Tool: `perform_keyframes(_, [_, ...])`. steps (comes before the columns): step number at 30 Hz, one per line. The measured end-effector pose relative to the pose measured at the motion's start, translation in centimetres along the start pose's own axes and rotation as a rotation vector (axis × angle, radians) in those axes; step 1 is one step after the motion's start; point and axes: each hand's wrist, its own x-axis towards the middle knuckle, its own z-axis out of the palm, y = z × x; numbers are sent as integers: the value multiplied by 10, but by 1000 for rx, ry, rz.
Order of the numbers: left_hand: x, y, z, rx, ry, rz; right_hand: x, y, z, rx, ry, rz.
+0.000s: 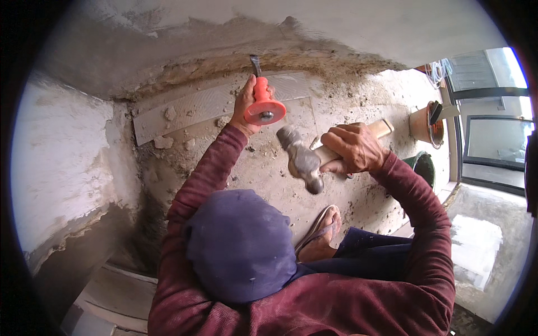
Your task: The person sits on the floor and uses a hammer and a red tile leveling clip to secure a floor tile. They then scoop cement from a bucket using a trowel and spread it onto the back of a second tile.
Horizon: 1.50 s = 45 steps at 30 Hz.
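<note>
My left hand (pixel 243 107) is closed around the orange-red grip of a cold chisel (pixel 261 89), which has a round guard. The chisel's metal blade points away from me, its tip at the rough base of the wall (pixel 235 42); whether it touches is hard to tell. Its round steel striking end faces back toward me. To the right, my right hand (pixel 356 147) wraps the pale handle of a hammer (pixel 305 161). The hammer's worn metal head hangs just below and right of the chisel's guard, apart from it.
Broken mortar (pixel 163 142) and dust litter the floor around a long tile strip (pixel 196 106) by the wall. An orange bucket (pixel 420 124) and a dark green bucket (pixel 421 168) stand at the right, near a dark-framed glass door (pixel 493 94). My sandalled foot (pixel 322 235) is below the hammer.
</note>
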Motion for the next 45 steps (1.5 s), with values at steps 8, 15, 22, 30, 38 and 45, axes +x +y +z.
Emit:
perform_keyframes(8, [8,2,-3,-36,13,10,43,9,-5,-20,-28,80])
perform_keyframes(15, [17,0,-12,-80,-64,17,30,-13,-10,67,37,-177])
perform_keyframes(22, [21,-5,-10,-23,-49,41,38,2,-6,-71,-102,188])
perform_keyframes(30, [23,-5,-4,-53,69,29,34,6,-3,23,-47,0])
perform_keyframes(38, [36,-6,-20,-174,-76,30,35,3,9,113,-24,-283])
perform_keyframes(45, [30,-5,-14,25,192,68,44,4,-1,111,-152,168])
